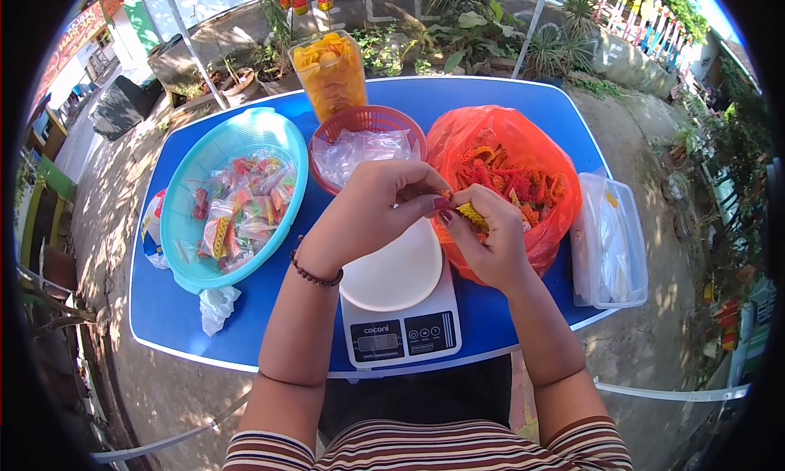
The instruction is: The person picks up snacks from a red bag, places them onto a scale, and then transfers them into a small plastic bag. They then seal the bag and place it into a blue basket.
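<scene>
My left hand (383, 209) and my right hand (495, 238) meet fingertip to fingertip above the kitchen scale (402, 336). A yellow crinkled snack piece (473, 217) shows within my curled right fingers. My left thumb and index finger are pinched together with a small orange bit (446, 195) at their tips; its shape is mostly hidden. Below them a round white bowl (392, 279) rests on the scale. Just beyond my right hand, a red plastic bag (556, 156) stands open, full of red, orange and green crinkled pieces (511, 181).
At left, a turquoise basin (184, 266) holds filled packets (245, 201). A red basket (327, 123) of clear bags (360, 152) stands before a jar of yellow chips (331, 74). A clear plastic box (609, 242) sits at right. Crumpled plastic (217, 307) lies on the blue table (180, 328).
</scene>
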The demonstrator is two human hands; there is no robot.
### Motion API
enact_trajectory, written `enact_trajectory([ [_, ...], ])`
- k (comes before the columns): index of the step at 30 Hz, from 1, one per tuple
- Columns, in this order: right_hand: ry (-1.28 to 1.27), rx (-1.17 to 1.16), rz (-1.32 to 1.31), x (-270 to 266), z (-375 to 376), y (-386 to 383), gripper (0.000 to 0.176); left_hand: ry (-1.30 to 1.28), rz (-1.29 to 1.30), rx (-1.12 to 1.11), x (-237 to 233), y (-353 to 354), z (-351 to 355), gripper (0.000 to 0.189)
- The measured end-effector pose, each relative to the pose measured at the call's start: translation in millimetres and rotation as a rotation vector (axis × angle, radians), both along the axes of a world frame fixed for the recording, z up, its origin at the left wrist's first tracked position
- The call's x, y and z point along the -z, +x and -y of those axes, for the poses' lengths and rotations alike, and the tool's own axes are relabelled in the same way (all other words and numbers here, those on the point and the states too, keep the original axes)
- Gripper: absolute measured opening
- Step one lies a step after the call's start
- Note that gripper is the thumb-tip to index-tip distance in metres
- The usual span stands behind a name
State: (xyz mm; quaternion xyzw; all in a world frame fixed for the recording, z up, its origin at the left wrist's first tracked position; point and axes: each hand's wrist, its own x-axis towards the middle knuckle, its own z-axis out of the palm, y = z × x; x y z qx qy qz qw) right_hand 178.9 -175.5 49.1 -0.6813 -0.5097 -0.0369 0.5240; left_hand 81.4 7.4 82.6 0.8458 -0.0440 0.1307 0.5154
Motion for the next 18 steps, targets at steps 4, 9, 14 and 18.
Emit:
enact_trajectory([
  [4,0.099,-0.093,-0.182,16.9,-19.6,-7.2,0.012,-0.029,-0.183,-0.084,-9.9,-22.0,-26.9,0.015],
  [9,0.094,0.059,0.183,29.8,-30.2,-31.8,0.028,0.215,-0.366,-0.075,-7.4,-32.3,-48.7,0.011],
  [14,0.079,-0.045,0.192,46.8,-32.8,-34.0,0.034,0.168,-0.496,-0.041,7.1,-22.1,-47.6,0.013],
  [18,0.077,-0.033,0.099,51.2,-33.1,-38.9,0.032,0.313,-0.506,-0.094,10.8,-18.7,-41.9,0.016],
])
